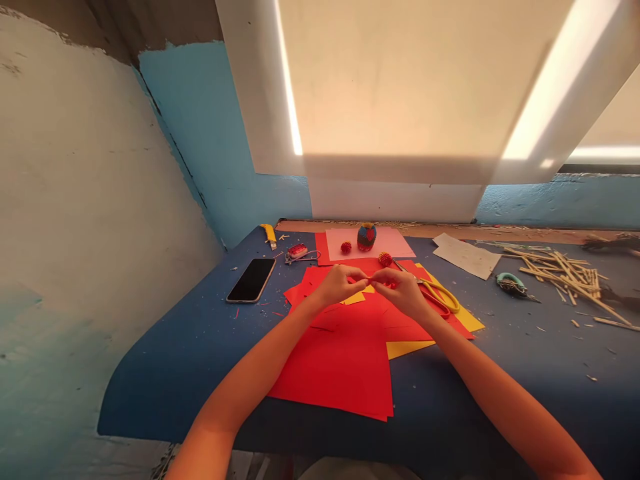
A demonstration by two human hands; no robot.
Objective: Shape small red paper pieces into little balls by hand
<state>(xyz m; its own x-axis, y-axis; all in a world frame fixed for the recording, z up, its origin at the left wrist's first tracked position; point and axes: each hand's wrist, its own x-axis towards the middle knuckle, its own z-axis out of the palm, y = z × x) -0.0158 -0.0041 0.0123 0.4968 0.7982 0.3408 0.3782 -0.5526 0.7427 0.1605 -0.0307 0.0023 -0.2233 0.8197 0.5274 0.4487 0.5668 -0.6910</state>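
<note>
No lettering, label, brand, number or sign can be read on anything in view.

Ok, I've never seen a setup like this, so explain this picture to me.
There is no machine here: these are a person's bare left hand and right hand. The one picture comes from a camera worn on the head, looking forward and down. Both hands pinch a small red piece, too small to make out. Below lies red paper on a blue table. To the left are a phone and a cutter; to the right, scissors and, farther off, sticks.
</note>
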